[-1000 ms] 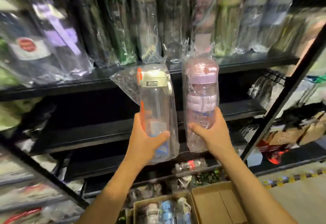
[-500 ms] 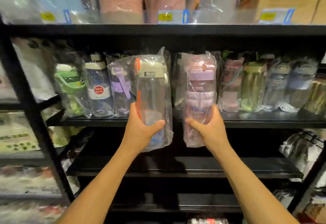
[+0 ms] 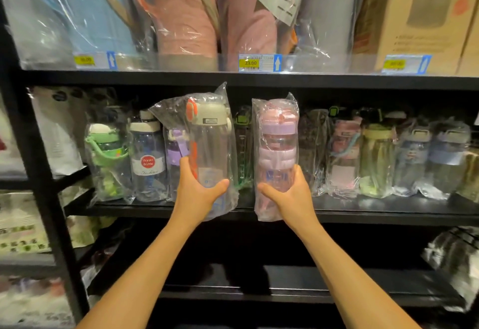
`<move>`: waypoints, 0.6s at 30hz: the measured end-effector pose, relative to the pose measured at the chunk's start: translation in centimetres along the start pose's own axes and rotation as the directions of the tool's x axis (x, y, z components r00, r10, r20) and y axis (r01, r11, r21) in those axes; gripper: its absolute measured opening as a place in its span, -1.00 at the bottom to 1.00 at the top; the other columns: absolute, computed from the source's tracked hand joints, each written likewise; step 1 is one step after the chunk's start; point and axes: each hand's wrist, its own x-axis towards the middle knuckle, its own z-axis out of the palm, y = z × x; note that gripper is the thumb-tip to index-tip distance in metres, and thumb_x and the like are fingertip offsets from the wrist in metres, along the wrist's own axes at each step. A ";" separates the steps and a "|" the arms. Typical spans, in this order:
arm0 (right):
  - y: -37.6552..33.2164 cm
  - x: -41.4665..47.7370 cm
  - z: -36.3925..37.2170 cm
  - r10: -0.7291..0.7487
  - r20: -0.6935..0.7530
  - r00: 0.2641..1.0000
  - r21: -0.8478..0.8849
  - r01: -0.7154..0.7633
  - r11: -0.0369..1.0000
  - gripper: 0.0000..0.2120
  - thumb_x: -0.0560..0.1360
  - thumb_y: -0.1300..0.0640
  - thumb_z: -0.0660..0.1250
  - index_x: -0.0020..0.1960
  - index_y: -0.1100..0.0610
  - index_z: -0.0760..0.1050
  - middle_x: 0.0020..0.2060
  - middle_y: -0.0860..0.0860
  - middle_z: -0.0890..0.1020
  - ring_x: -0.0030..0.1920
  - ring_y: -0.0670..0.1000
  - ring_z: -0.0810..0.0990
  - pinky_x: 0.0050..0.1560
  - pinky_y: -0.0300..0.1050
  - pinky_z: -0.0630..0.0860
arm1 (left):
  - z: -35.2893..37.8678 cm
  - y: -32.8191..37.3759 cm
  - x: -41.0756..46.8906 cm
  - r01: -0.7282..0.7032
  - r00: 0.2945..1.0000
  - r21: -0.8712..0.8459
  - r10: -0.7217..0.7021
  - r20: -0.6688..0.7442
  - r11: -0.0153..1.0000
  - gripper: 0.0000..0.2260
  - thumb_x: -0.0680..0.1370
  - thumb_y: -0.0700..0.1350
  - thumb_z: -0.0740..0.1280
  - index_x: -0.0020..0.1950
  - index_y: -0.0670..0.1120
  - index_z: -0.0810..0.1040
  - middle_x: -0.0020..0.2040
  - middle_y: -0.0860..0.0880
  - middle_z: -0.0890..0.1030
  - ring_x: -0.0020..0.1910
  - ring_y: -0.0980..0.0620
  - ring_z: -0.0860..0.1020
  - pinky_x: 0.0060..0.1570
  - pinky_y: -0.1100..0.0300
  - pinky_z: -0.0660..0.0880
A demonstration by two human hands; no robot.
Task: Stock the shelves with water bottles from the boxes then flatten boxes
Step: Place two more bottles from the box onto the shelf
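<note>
A black metal rack [image 3: 259,80] fills the view. A yellow price tag [image 3: 251,63] reads 23.00. Right of the tag stands a cardboard box [image 3: 414,17]. Below the tag, a lower shelf [image 3: 298,289] lies in shadow.

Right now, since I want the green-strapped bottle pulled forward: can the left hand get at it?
Likely not yet: the left hand grips the clear bottle, though nothing blocks the green-strapped bottle in front.

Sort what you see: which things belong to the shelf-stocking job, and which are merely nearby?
In the job: left hand gripping the cream-lidded clear bottle; right hand gripping the pink and purple bottle; middle shelf.
Merely nearby: yellow price tag; cardboard box on the top shelf; green bottle already shelved.
</note>
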 end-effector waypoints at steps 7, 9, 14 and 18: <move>2.7 2.1 2.2 -0.002 0.047 0.999 -0.057 0.005 0.998 -0.38 0.39 0.04 0.65 0.31 -0.12 0.39 0.19 -0.22 0.62 0.22 -0.19 0.61 0.24 -0.01 0.59 | 1.1 -4.4 0.7 0.035 0.998 0.015 -0.036 0.061 0.999 -0.18 0.47 -0.18 0.59 0.46 0.25 0.12 0.44 0.48 0.18 0.36 0.64 0.19 0.27 0.53 0.24; 3.5 2.6 3.1 0.003 0.048 0.999 -0.055 0.000 0.999 -0.38 0.40 0.06 0.64 0.32 -0.11 0.38 0.21 -0.20 0.61 0.22 -0.21 0.60 0.22 -0.05 0.59 | 1.6 -5.3 1.0 0.050 0.997 0.032 -0.052 0.057 0.998 -0.20 0.46 -0.18 0.60 0.46 0.20 0.15 0.37 0.53 0.18 0.28 0.69 0.21 0.18 0.59 0.28; 5.6 3.6 4.9 0.049 0.025 0.998 -0.040 -0.048 0.998 -0.35 0.44 0.10 0.62 0.39 -0.02 0.33 0.24 -0.17 0.58 0.19 -0.29 0.58 0.13 -0.32 0.52 | 2.7 -6.4 2.4 0.073 0.997 0.028 -0.074 0.034 0.997 -0.23 0.47 -0.17 0.59 0.45 0.15 0.15 0.38 0.50 0.16 0.25 0.74 0.17 0.14 0.70 0.18; 6.7 4.6 5.8 0.070 0.016 0.997 -0.013 -0.070 0.997 -0.34 0.48 0.12 0.59 0.42 0.03 0.28 0.26 -0.15 0.55 0.19 -0.33 0.55 0.12 -0.32 0.49 | 3.2 -7.2 3.5 0.082 0.997 0.024 -0.083 0.012 0.996 -0.24 0.47 -0.13 0.59 0.48 0.12 0.18 0.47 0.31 0.27 0.35 0.47 0.30 0.26 0.49 0.29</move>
